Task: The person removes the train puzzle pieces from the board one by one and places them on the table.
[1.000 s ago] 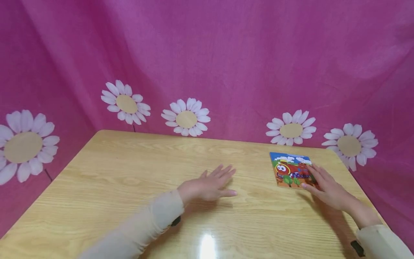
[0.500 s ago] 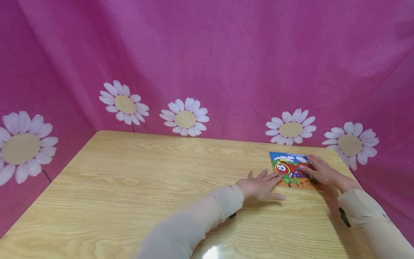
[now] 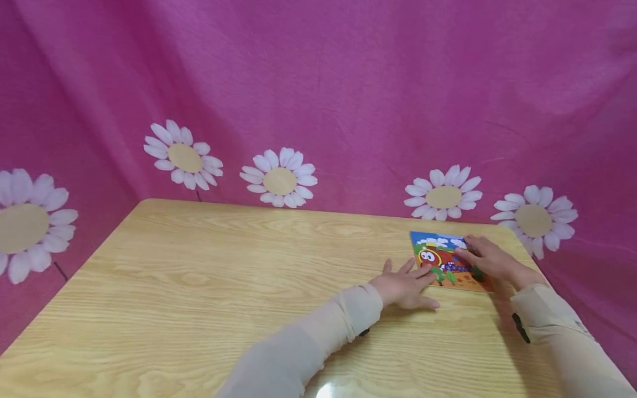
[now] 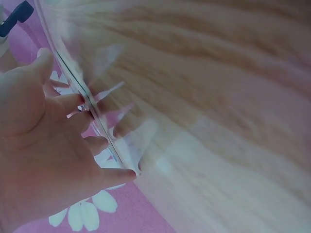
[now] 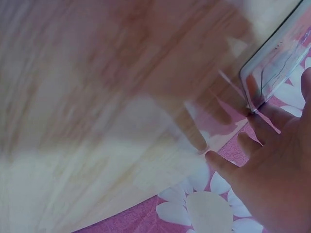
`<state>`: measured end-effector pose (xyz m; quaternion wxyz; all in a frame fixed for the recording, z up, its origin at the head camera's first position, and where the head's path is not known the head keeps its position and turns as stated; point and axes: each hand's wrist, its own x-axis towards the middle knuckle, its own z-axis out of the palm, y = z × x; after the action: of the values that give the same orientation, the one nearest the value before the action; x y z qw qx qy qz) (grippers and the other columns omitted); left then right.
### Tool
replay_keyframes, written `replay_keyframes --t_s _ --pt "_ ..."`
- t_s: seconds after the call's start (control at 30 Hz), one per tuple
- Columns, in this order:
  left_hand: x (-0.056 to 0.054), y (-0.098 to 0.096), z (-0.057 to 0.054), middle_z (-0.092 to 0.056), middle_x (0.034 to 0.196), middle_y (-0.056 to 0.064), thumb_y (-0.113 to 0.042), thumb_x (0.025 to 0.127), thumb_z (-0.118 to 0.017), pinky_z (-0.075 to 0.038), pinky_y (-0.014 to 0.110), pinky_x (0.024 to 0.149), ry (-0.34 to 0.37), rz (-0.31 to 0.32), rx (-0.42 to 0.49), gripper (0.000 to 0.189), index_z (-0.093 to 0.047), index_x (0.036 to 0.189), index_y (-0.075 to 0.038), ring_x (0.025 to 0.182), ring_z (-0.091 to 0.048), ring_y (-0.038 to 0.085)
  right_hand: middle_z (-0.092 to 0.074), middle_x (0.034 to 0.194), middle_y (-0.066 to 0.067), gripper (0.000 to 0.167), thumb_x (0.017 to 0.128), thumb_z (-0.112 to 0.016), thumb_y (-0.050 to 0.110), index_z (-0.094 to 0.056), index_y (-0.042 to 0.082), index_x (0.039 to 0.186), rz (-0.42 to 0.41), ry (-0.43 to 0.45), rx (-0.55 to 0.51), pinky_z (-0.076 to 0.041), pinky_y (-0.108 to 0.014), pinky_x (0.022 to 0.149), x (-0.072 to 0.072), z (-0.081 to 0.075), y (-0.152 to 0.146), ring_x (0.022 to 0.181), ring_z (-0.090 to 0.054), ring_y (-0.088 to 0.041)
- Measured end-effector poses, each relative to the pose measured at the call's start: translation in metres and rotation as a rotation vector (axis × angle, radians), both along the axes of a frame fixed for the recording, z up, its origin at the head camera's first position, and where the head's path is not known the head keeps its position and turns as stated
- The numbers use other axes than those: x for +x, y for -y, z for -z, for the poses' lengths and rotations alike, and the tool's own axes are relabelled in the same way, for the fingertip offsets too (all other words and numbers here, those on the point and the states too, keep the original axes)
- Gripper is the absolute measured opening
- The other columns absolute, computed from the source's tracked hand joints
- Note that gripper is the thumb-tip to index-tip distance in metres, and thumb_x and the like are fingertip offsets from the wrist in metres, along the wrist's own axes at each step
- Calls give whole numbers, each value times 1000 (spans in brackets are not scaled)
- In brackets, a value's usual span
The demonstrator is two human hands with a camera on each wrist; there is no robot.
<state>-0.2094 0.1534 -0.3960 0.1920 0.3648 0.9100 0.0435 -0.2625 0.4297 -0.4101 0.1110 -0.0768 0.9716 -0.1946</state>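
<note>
A thin rectangular picture board (image 3: 447, 258) with a cartoon red train, clouds and trees lies flat near the table's far right corner. My left hand (image 3: 404, 286) has its fingers spread, the fingertips touching the board's lower left edge. Across the board's right side rests my right hand (image 3: 494, 262), covering part of the picture. In the left wrist view the straight fingers of my left hand (image 4: 53, 131) meet the board's thin edge. The right wrist view has a rounded corner of the board (image 5: 277, 63) against the fingers of my right hand (image 5: 272, 160).
The light wooden table (image 3: 224, 287) reaches to a pink curtain (image 3: 318, 99) printed with white daisies, which hangs behind and along the sides. Its right edge runs close beside my right forearm. A bright light reflection (image 3: 325, 391) shows near the front.
My left hand has moved right, from mid-table to the board's left edge. The right hand has slid forward and left over the board's right side. On the table, the board stays in about the same place.
</note>
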Motion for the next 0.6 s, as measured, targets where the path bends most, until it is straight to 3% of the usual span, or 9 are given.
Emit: replay_keyframes --t_s 0.17,0.27,0.47,0.6 --pt "1 4 0 -3 160 -23 -68 96 -34 -4 49 117 -10 10 -7 67 -16 155 -43 148 5 9 -15 148 -43 84 101 -46 49 -21 -17 146 9 9 29 -9 -73 105 3 0 5 136 -6 -61" --pt "2 7 -1 -5 161 -21 -68 95 -35 -2 50 117 -3 15 -5 69 -17 156 -41 148 5 9 -16 148 -43 85 101 -46 51 -23 -17 146 -1 -8 63 -12 -72 105 4 0 9 137 -9 -60" --pt "3 12 9 -2 160 -24 -68 95 -35 0 51 117 -1 15 -20 69 -15 155 -43 147 7 7 -18 149 -40 89 98 -46 58 -25 -13 148 -19 -35 135 -17 -73 103 12 3 18 137 -14 -57" --pt "10 29 3 -4 161 -21 -69 93 -38 0 50 117 9 31 0 72 -15 156 -41 148 7 8 -19 151 -37 88 98 -48 56 -25 -11 149 -37 -51 114 -18 -73 103 22 3 26 138 -14 -56"
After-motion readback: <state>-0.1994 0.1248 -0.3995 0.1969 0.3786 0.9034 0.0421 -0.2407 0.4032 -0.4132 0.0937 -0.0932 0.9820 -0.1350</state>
